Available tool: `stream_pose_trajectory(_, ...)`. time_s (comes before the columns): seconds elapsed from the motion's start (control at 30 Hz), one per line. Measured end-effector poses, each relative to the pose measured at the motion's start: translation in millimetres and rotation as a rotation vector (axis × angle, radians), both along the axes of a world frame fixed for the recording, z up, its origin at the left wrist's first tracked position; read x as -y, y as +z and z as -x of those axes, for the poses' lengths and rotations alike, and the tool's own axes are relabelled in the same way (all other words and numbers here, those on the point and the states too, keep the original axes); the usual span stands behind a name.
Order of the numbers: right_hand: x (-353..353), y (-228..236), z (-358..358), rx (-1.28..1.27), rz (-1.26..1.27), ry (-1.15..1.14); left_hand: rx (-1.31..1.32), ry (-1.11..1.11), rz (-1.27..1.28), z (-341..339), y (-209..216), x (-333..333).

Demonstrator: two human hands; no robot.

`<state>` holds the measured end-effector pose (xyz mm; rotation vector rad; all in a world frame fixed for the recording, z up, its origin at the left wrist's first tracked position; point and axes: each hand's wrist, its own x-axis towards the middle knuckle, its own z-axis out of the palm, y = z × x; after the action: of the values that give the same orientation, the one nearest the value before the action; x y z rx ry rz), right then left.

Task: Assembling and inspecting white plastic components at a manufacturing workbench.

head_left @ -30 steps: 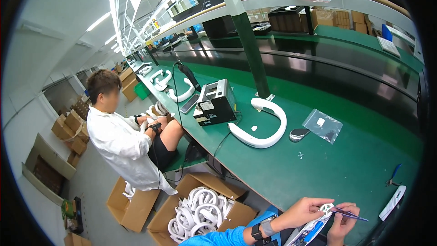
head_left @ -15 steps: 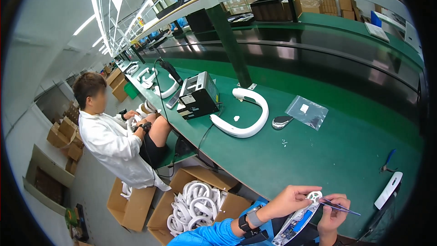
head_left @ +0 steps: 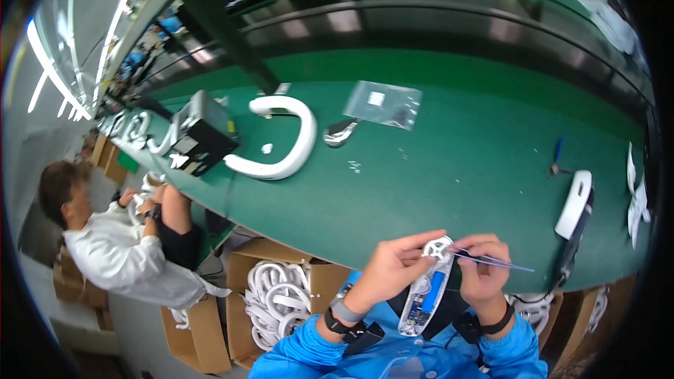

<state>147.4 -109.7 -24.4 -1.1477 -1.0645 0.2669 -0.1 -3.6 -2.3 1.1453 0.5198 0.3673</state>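
Note:
My left hand (head_left: 394, 270) is closed around the upper end of an opened white plastic housing (head_left: 444, 277), tilted in front of me. A blue block (head_left: 434, 289) and a circuit board (head_left: 421, 309) lie inside it. Its round top end (head_left: 437, 245) has a spoked pattern. My right hand (head_left: 483, 270) pinches bluish tweezers (head_left: 507, 264), their tips at the edge of that round end. Whatever the tips touch is too small to make out.
On the green bench (head_left: 421, 182) lie a white U-shaped device (head_left: 305, 144), a clear bag (head_left: 385, 104), a dark rounded object (head_left: 340, 133), blue-handled pliers (head_left: 558, 158) and a white-and-black handheld tool (head_left: 574, 203). A carton (head_left: 326, 284) of white parts stands below; a co-worker (head_left: 119, 253) sits left.
My view has swung right and downward, so the bench things appear further left and higher. Both hands keep their hold on the housing and tweezers.

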Motion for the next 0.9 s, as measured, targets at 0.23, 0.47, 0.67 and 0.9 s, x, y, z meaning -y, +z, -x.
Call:
stream_pose_trajectory(0.23,1.6,-2.0,-3.6,-0.003,0.054,-0.013,-0.052,-0.017,-0.005,-3.3,-1.7,-4.6)
stream_pose_trajectory(0.47,3.4,-2.6,-2.4,-0.017,0.02,0.051,-0.066,-0.027,-0.013,-3.3,1.7,-0.7)
stream_pose_trajectory(0.67,2.5,1.3,-1.9,0.06,0.101,0.017,-0.089,-0.023,-0.038,-2.5,-1.6,-2.4)
stream_pose_trajectory(0.9,-1.1,-0.1,-3.4,0.116,0.057,0.018,-0.07,0.013,-0.05,-4.0,-0.5,-2.7)
